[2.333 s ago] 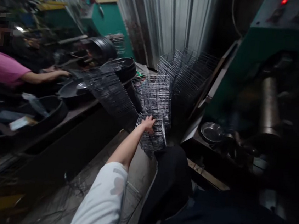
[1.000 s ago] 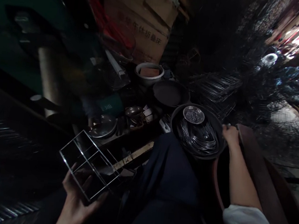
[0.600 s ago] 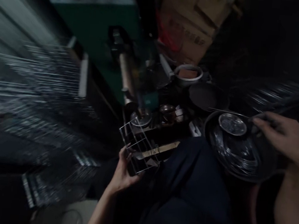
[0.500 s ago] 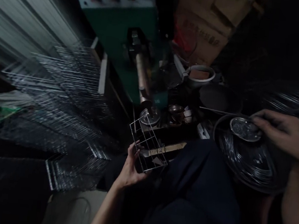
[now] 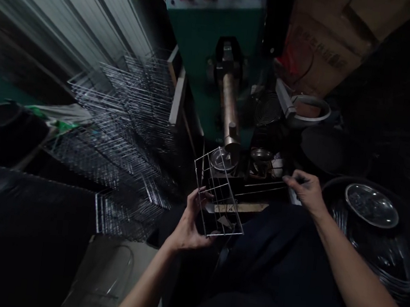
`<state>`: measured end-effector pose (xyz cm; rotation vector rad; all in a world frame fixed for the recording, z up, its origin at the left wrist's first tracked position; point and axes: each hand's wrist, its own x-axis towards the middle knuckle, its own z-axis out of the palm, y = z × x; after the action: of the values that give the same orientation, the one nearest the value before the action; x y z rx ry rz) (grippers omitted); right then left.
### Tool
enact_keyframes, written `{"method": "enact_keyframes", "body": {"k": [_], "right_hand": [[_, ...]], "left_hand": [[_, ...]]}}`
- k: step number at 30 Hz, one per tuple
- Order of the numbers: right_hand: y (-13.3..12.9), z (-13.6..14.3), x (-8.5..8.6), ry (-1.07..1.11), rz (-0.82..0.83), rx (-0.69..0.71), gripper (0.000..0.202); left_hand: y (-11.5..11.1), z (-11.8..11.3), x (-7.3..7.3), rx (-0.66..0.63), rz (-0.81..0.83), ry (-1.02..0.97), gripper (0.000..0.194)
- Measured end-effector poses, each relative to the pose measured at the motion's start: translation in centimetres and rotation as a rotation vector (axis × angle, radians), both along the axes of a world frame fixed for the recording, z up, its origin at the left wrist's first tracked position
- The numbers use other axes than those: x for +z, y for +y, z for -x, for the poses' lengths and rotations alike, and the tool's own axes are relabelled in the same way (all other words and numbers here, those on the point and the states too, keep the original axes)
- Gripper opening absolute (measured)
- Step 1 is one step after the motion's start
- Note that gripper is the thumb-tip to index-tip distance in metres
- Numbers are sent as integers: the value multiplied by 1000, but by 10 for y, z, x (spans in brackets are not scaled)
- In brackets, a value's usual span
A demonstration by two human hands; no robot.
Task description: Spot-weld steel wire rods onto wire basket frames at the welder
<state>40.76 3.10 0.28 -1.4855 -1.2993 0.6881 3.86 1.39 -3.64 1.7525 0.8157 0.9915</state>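
Note:
My left hand (image 5: pixel 192 220) is closed around the side of a small rectangular wire rack (image 5: pixel 222 197), which tilts upward with its far end just in front of the machine arm's tip. My right hand (image 5: pixel 306 188) pinches the end of a thin wire (image 5: pixel 259 191). From those fingers, two fine lines run left toward the rack; whether they are one bent wire or two, I cannot tell. Beyond the rack, a copper-coloured arm (image 5: pixel 229 107) slopes down from the green machine (image 5: pixel 191 35), ending over a round metal dish (image 5: pixel 222 159).
Stacked wire grids (image 5: pixel 131 116) lean at the left beside an upright board (image 5: pixel 177 99). At the right, a shallow round metal dish (image 5: pixel 371 205) lies on a basin of wire pieces (image 5: pixel 391 261). A white bowl (image 5: pixel 313 117) holds a reddish block. Cardboard (image 5: pixel 105 265) lies lower left.
My right hand has moved left from the basin toward the rack, bringing the wire along. My left hand still holds the rack. The whole view has shifted with the head.

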Motion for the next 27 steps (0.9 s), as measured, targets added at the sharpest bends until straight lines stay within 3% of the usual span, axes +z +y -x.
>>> {"method": "enact_keyframes", "body": {"k": [10,20,27], "right_hand": [[13,11,0,68,39,144,53],[52,19,-35,60,17,172,53],[71,15,-44,63,15,171,56]], "left_hand": [[18,-1,-17,-19,8,34,118],[39,-7,-31,8,-29,88,118],[48,-7,-37,3,-38,70,121]]}}
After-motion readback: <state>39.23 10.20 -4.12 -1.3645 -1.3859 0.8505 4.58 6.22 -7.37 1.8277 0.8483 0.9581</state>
